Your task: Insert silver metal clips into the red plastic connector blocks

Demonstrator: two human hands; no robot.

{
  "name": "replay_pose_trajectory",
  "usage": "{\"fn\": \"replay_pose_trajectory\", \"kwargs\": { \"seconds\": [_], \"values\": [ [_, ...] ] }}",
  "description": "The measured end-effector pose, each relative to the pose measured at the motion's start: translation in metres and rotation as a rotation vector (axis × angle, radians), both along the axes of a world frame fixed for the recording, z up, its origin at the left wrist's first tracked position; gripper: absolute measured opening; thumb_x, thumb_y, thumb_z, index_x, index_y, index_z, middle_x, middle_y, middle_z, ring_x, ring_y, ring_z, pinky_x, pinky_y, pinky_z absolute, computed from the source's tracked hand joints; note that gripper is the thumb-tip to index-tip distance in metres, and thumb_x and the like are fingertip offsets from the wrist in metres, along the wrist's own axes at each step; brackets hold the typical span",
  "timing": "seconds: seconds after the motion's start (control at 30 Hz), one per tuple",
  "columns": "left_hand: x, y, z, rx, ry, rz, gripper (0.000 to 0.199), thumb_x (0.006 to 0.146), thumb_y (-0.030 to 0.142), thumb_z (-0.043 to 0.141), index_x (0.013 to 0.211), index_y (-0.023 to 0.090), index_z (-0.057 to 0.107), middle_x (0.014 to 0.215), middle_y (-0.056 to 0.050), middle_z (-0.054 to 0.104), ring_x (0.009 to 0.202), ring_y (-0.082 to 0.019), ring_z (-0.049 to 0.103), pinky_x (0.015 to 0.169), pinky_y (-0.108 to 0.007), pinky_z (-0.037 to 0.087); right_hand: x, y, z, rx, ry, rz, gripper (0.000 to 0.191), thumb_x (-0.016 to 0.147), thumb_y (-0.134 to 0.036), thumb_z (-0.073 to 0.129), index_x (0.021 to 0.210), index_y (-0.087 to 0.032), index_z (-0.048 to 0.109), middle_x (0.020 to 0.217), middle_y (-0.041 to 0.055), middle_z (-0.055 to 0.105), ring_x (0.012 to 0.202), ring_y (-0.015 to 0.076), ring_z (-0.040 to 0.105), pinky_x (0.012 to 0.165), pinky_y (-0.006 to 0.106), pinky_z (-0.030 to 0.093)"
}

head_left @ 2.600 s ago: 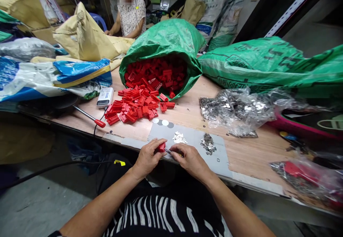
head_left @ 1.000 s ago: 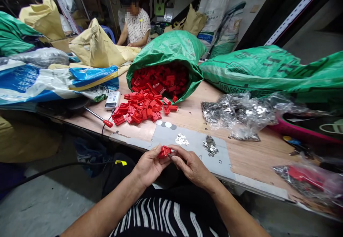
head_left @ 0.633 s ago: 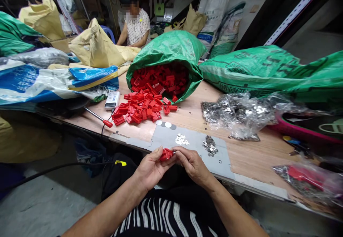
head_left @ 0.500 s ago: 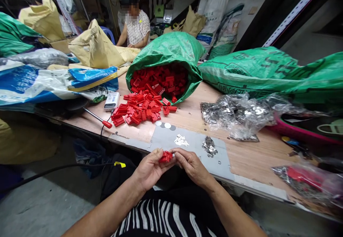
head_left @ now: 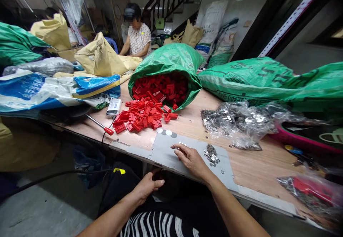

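Observation:
My left hand (head_left: 149,187) is low in front of the table's edge, thumb stretched away from the fingers; the fingertips are in shadow, and no red part shows in it. My right hand (head_left: 190,160) reaches over the grey mat (head_left: 166,151), thumb and forefinger a little apart, beside small pale metal pieces (head_left: 182,143) that it partly covers. To its right on the mat lies a heap of small dark and shiny metal pieces (head_left: 211,154). Beyond the mat, red plastic parts (head_left: 142,117) spill from the mouth of a green woven sack (head_left: 171,56).
A red-tipped lever (head_left: 107,129) and a white device (head_left: 114,107) stand left of the red parts. Clear bags of metal pieces (head_left: 241,121) lie to the right, near another green sack (head_left: 249,78). Across the table sits a person (head_left: 139,38).
Both hands were together around a red plastic part. They have parted: my left hand went down below the table edge, the part now out of sight; my right moved over the pale pieces.

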State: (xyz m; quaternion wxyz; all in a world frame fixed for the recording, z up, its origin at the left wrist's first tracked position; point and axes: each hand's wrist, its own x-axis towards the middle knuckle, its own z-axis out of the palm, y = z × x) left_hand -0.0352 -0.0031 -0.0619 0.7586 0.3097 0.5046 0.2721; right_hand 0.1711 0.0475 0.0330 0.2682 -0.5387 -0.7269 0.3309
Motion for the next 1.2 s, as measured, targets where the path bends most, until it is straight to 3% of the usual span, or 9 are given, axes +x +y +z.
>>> {"fn": "replay_pose_trajectory", "kwargs": {
  "seconds": [0.17,0.33,0.47,0.6,0.73,0.87,1.07,1.2],
  "values": [
    [0.0,-0.001,-0.003,0.034,0.004,0.007,0.058,0.061,0.033,0.079,0.115,0.019,0.061,0.119,-0.011,0.061,0.106,-0.025,0.056,0.082,-0.034,0.044,-0.013,0.043,-0.001,0.153,-0.211,-0.028,0.027,0.09,-0.028,0.049,0.112,-0.018,0.061,0.109,0.0079,0.064,0.095,0.0187,0.061,0.085,0.03,0.046],
    [0.003,0.001,0.001,0.094,0.035,-0.07,0.06,0.06,0.039,0.079,0.112,0.015,0.063,0.114,-0.012,0.063,0.094,-0.022,0.058,0.081,-0.034,0.044,-0.025,0.088,0.003,0.211,-0.524,-0.029,0.037,0.088,-0.017,0.047,0.125,-0.018,0.055,0.145,0.0097,0.038,0.122,0.0224,0.049,0.099,0.033,0.042],
    [0.005,0.001,0.006,0.131,0.027,-0.094,0.055,0.057,0.044,0.079,0.103,0.016,0.067,0.108,-0.011,0.065,0.09,-0.021,0.059,0.077,-0.033,0.044,-0.032,0.111,0.001,0.185,-0.576,0.009,0.038,0.085,-0.01,0.046,0.121,-0.011,0.058,0.144,0.0156,0.039,0.123,0.0275,0.049,0.1,0.038,0.041],
    [0.007,0.0,0.015,0.171,-0.036,-0.084,0.051,0.057,0.042,0.08,0.099,0.016,0.067,0.094,-0.008,0.067,0.081,-0.018,0.061,0.071,-0.029,0.043,-0.031,0.116,-0.003,0.201,-0.541,0.04,0.034,0.086,-0.011,0.046,0.117,-0.012,0.06,0.136,0.0149,0.049,0.121,0.0244,0.05,0.102,0.034,0.039],
    [0.01,0.0,0.035,0.183,-0.142,-0.122,0.042,0.06,0.039,0.08,0.092,0.013,0.069,0.088,-0.008,0.068,0.074,-0.016,0.063,0.068,-0.026,0.044,-0.025,0.1,0.001,0.25,-0.448,0.091,0.03,0.09,-0.018,0.045,0.116,-0.015,0.06,0.13,0.0097,0.054,0.118,0.0179,0.052,0.101,0.027,0.04],
    [0.015,0.002,0.056,0.161,-0.351,-0.112,0.042,0.066,0.04,0.077,0.094,0.011,0.067,0.083,-0.01,0.068,0.072,-0.017,0.066,0.063,-0.025,0.047,-0.016,0.066,0.016,0.253,-0.113,0.109,0.03,0.091,-0.022,0.046,0.117,-0.018,0.06,0.128,0.0096,0.056,0.118,0.0189,0.052,0.102,0.032,0.039],
    [0.019,0.017,0.073,0.077,-0.569,0.119,0.046,0.082,0.048,0.059,0.115,0.015,0.056,0.09,-0.011,0.067,0.072,-0.019,0.069,0.054,-0.023,0.049,-0.003,-0.004,0.054,-0.053,0.2,0.325,0.03,0.092,-0.036,0.048,0.113,-0.022,0.066,0.124,0.0086,0.059,0.116,0.0216,0.054,0.101,0.034,0.041],
    [0.023,0.026,0.069,0.039,-0.626,0.137,0.045,0.086,0.049,0.053,0.117,0.017,0.052,0.078,-0.008,0.069,0.061,-0.016,0.068,0.048,-0.02,0.047,0.0,-0.031,0.069,-0.157,0.299,0.414,0.029,0.091,-0.04,0.05,0.104,-0.023,0.07,0.115,0.008,0.063,0.107,0.0222,0.058,0.096,0.034,0.044]
  ]
}}
